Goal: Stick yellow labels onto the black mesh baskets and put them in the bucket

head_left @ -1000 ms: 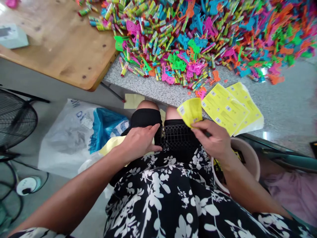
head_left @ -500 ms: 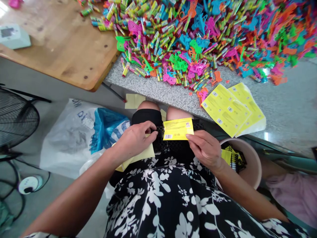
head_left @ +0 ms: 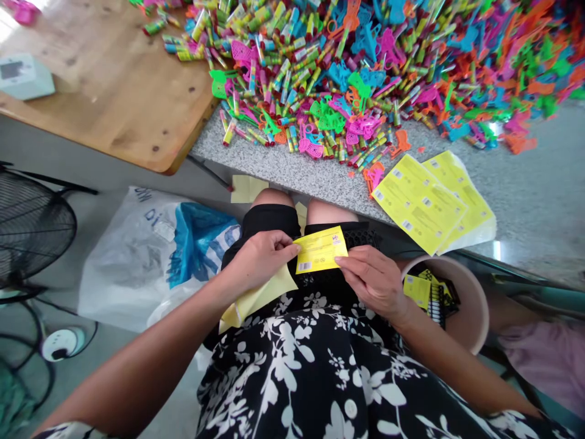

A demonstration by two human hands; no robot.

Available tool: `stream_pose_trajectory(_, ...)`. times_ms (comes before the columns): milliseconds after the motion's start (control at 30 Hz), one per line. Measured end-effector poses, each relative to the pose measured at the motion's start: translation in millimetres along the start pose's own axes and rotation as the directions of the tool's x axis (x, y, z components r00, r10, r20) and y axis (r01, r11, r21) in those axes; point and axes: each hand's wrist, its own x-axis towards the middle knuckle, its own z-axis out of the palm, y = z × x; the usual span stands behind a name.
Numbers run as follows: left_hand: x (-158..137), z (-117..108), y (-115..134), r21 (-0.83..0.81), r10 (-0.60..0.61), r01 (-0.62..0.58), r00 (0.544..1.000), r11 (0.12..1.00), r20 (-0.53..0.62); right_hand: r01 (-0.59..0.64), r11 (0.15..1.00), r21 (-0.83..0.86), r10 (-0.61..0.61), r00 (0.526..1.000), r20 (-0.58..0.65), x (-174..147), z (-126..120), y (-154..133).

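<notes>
A yellow printed label (head_left: 320, 250) with a barcode is stretched between my hands above my lap. The thumb and fingers of my right hand (head_left: 372, 277) pinch its lower right corner. At its left end, the closed fingertips of my left hand (head_left: 267, 259) meet the edge. Under that hand hangs a pale yellow sheet of paper (head_left: 262, 297); whether the fingers also hold it is hidden. Two overlapping stacks of yellow label sheets (head_left: 420, 204) lie at the front edge of the speckled stone table (head_left: 269, 157), right of my hands.
Small colourful plastic toys and tubes (head_left: 320, 79) cover the table. A pale bucket (head_left: 478, 305) with yellow-labelled pieces stands at my right. Left are a wooden table (head_left: 128, 91) with a small white device (head_left: 25, 76), a plastic sack (head_left: 123, 262) and a fan (head_left: 34, 228).
My left hand has moved right to the label's left end. The label has shifted slightly left and down and is now tilted, with my right hand still pinching its corner.
</notes>
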Motion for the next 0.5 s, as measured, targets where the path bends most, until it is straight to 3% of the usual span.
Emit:
stream_pose_trajectory(233, 2.7, 1.9, -3.5, -0.071, -0.006, 0.004, 0.999, 0.997, -0.037, -0.027, 0.999, 0.034, 0.025, 0.998, 0.065, -5.2, 0.3, 4.2)
stream_pose_trajectory(500, 4.4, 1.2, 4.3, 0.002, -0.028, 0.028, 0.999, 1.0, -0.035, -0.088, 0.995, 0.05, 0.082, 0.991, 0.102, -9.2, 2.1, 2.4)
